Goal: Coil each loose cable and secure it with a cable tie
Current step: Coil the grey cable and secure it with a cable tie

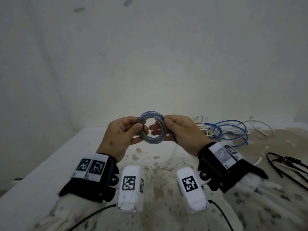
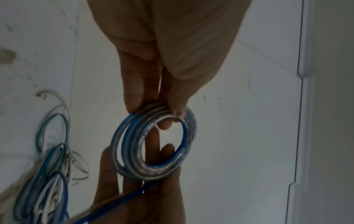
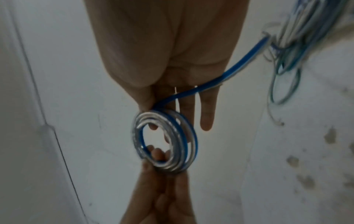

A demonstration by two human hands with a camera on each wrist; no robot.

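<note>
A small coil of blue and clear cable [image 1: 151, 129] [image 2: 153, 145] [image 3: 165, 141] is held up above the table between both hands. My left hand [image 1: 123, 134] [image 2: 162, 72] pinches its left side between thumb and fingers. My right hand [image 1: 181, 132] [image 3: 172, 68] pinches its right side, thumb in front. The cable's free length [image 3: 239, 63] runs from the coil across my right palm to a loose tangle of blue and white cables [image 1: 231, 132] [image 2: 49, 174] on the table at the right. Black cable ties [image 1: 286, 165] lie near the right edge.
The white table [image 1: 50, 164] has brown stains along its middle and right. Its left edge runs diagonally at the left. A pale wall [image 1: 150, 55] stands close behind the table. Black leads trail from my wrist cameras at the bottom.
</note>
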